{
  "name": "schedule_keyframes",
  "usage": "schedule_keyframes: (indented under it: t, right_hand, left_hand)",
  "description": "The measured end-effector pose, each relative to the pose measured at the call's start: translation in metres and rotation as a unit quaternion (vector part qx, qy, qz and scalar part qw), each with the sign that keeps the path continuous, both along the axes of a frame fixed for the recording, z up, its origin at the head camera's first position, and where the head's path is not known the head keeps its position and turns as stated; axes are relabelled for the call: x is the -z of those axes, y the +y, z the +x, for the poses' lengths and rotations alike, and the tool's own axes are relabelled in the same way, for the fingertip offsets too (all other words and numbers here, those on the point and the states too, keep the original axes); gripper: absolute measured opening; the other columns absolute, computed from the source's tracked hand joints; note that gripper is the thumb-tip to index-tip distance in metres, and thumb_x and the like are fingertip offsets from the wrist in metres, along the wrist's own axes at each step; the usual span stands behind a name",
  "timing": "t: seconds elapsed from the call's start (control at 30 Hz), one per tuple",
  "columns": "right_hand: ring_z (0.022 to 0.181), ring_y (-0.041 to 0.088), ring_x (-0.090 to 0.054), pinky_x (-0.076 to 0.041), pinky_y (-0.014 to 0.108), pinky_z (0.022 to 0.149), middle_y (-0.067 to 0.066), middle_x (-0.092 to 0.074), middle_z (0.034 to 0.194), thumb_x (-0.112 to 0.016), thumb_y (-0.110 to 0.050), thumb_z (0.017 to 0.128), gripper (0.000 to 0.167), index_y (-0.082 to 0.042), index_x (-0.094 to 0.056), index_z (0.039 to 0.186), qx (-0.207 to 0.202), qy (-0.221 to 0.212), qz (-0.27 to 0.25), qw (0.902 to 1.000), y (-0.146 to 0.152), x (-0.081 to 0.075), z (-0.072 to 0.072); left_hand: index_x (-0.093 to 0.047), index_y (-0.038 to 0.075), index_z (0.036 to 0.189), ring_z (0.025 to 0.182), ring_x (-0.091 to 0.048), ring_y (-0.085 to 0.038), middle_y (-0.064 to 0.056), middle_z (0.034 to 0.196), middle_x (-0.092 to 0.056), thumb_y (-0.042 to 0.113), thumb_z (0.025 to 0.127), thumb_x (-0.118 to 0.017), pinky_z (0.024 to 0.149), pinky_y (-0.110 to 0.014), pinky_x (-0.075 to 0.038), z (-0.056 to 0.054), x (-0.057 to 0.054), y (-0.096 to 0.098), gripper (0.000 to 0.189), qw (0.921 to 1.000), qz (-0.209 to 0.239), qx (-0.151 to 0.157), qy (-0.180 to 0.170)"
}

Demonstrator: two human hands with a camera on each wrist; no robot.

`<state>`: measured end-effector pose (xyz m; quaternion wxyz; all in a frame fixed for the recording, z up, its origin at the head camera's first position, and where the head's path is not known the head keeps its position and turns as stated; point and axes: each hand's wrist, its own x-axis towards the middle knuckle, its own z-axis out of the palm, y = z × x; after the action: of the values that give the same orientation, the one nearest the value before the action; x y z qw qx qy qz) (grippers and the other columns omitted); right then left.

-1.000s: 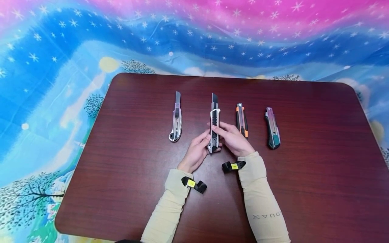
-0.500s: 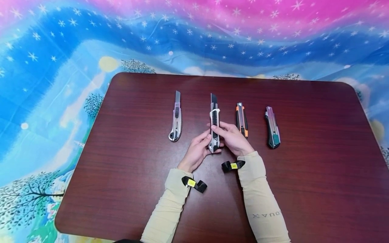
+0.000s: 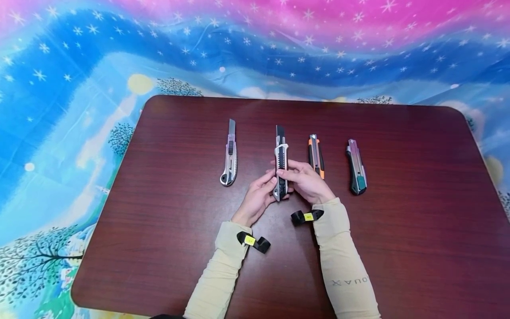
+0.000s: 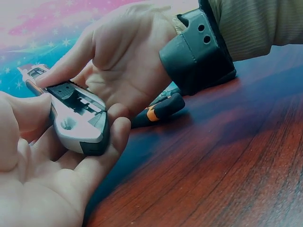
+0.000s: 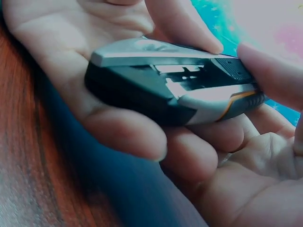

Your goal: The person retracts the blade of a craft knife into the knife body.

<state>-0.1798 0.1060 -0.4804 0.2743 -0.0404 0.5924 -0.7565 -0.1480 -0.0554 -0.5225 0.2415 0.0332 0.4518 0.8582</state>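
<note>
The person's left hand (image 3: 255, 201) and right hand (image 3: 312, 184) both grip a silver-and-black utility knife (image 3: 281, 155) by its handle, its blade (image 3: 280, 131) exposed, above the dark red table (image 3: 414, 155).

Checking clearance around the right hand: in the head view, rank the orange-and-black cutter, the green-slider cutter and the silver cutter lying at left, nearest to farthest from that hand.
1. Orange-and-black cutter: just beyond the right hand.
2. Green-slider cutter: off to the hand's right.
3. Silver cutter: off to the left, past the held cutter.
</note>
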Motion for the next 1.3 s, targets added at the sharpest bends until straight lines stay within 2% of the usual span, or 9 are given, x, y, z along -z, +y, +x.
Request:
schedule_keyframes:
  t: [0.33,0.73,0.87,1.0,1.17,1.3]
  right_hand:
    - [0.100,0.010,-0.066,-0.054,0.026,0.082,-0.001,-0.072,0.109,-0.056,-0.003,0.094,0.052,0.009,-0.038,0.142,-0.006,-0.007,0.005,0.9999,0.002,0.000,-0.001]
    - [0.103,0.011,-0.066,-0.054,0.027,0.084,0.000,-0.071,0.110,-0.056,0.003,0.092,0.057,0.005,-0.035,0.145,-0.013,-0.013,-0.003,0.9998,0.001,0.001,-0.001]
    - [0.104,0.012,-0.065,-0.053,0.026,0.087,0.000,-0.071,0.111,-0.057,0.001,0.092,0.059,0.003,-0.035,0.146,-0.012,-0.014,-0.009,0.9998,-0.001,0.002,0.000]
    - [0.108,0.012,-0.064,-0.052,0.026,0.091,0.001,-0.070,0.116,-0.058,-0.002,0.093,0.062,-0.002,-0.032,0.149,-0.005,-0.019,-0.022,0.9996,-0.001,0.005,0.003]
    - [0.108,0.011,-0.064,-0.053,0.025,0.088,0.001,-0.069,0.119,-0.053,-0.002,0.096,0.061,-0.002,-0.027,0.150,0.012,-0.027,-0.043,0.9986,0.001,0.010,0.010]
    - [0.111,0.011,-0.063,-0.052,0.025,0.091,0.002,-0.068,0.121,-0.053,-0.002,0.096,0.062,-0.002,-0.026,0.151,0.011,-0.033,-0.079,0.9963,-0.006,0.013,0.009]
  left_hand:
    - [-0.035,0.003,0.148,0.100,-0.068,-0.021,-0.026,0.143,-0.045,0.013,0.104,-0.039,0.093,-0.037,-0.056,0.000,-0.001,-0.001,0.046,1.0000,0.000,-0.001,-0.006]
    - [-0.039,0.002,0.146,0.098,-0.069,-0.022,-0.023,0.133,-0.055,0.013,0.103,-0.041,0.094,-0.045,-0.054,0.000,-0.001,-0.001,0.044,1.0000,0.001,-0.009,-0.002]
    - [-0.039,0.003,0.146,0.096,-0.069,-0.022,-0.024,0.135,-0.053,0.014,0.103,-0.042,0.092,-0.044,-0.056,0.000,0.000,-0.002,0.044,0.9998,0.004,-0.017,-0.010]
    - [-0.036,0.002,0.147,0.095,-0.070,-0.024,-0.028,0.139,-0.049,0.013,0.103,-0.042,0.089,-0.043,-0.057,0.000,0.001,-0.001,0.046,0.9994,0.009,-0.024,-0.021]
    - [-0.035,0.004,0.148,0.095,-0.070,-0.024,-0.030,0.141,-0.046,0.011,0.103,-0.041,0.090,-0.044,-0.056,0.001,0.002,0.002,0.046,0.9995,0.011,-0.009,-0.030]
    - [-0.039,0.003,0.146,0.091,-0.071,-0.023,-0.029,0.138,-0.049,0.009,0.102,-0.040,0.087,-0.043,-0.058,0.000,0.001,-0.002,0.044,0.9989,0.009,-0.032,-0.034]
